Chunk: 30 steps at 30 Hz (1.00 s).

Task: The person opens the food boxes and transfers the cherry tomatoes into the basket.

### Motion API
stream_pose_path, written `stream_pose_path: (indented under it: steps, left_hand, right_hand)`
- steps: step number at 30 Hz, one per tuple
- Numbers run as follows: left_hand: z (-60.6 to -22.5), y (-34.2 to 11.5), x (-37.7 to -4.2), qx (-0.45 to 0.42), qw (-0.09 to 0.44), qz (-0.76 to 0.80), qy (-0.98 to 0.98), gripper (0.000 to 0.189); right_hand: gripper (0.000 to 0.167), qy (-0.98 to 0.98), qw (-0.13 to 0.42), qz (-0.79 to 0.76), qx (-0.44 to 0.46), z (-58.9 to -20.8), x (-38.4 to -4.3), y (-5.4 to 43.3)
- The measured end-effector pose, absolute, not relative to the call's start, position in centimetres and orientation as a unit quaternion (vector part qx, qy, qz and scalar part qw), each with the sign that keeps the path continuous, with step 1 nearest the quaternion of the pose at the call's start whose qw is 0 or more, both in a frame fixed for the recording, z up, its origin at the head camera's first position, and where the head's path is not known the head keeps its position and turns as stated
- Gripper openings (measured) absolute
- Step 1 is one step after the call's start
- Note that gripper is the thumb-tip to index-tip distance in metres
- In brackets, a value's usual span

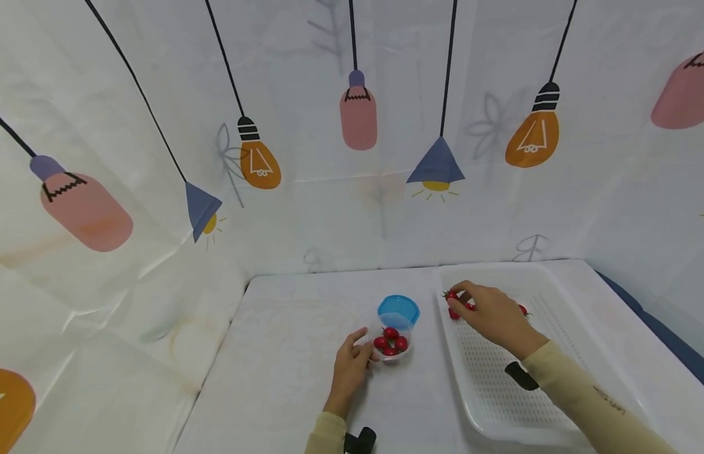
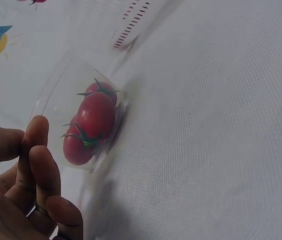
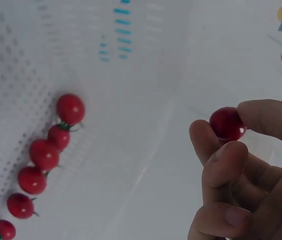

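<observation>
My left hand (image 1: 350, 366) is beside a clear plastic cup (image 2: 56, 95) with its fingers loosely bent, the fingertips right at the cup's rim. Several red cherry tomatoes (image 1: 389, 342) with green stems lie inside the cup. Over the far left part of a white perforated tray, my right hand (image 1: 494, 315) pinches one cherry tomato (image 3: 227, 124) between thumb and fingers. Below that hand, more cherry tomatoes (image 3: 44, 155) sit in a row on the tray floor, partly hidden by the hand in the head view.
The white tray (image 1: 471, 403) takes up the right side of the white-covered table (image 1: 272, 353). Just behind the cup is a round blue lid-like piece (image 1: 398, 307). A white curtain (image 1: 306, 227) printed with lamps hangs behind and to the left.
</observation>
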<state>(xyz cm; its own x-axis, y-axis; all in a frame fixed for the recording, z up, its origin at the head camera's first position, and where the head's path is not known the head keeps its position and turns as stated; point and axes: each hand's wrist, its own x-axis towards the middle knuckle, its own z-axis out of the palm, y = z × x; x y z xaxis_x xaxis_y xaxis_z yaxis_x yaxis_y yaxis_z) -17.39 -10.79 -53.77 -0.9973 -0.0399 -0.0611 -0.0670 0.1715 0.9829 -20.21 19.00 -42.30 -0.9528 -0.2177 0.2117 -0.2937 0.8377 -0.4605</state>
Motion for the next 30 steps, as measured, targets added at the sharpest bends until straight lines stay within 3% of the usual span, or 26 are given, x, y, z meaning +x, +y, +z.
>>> stream_pose_path:
  steps: [14, 22, 30]
  left_hand:
    - [-54.1, -10.7, -17.6, -0.033, 0.006, 0.644, 0.764, 0.042]
    - [-53.9, -10.6, -17.4, -0.039, 0.006, 0.641, 0.766, 0.042]
    - [-54.1, -10.9, -17.4, -0.043, 0.004, 0.640, 0.767, 0.042]
  right_hand:
    - [0.039, -0.974, 0.031, 0.205, 0.086, -45.0, -21.0, 28.0]
    - [0.017, -0.973, 0.020, 0.214, 0.082, -46.9, -22.2, 29.7]
    - [0.017, -0.977, -0.013, 0.199, 0.073, -47.4, -22.6, 30.1]
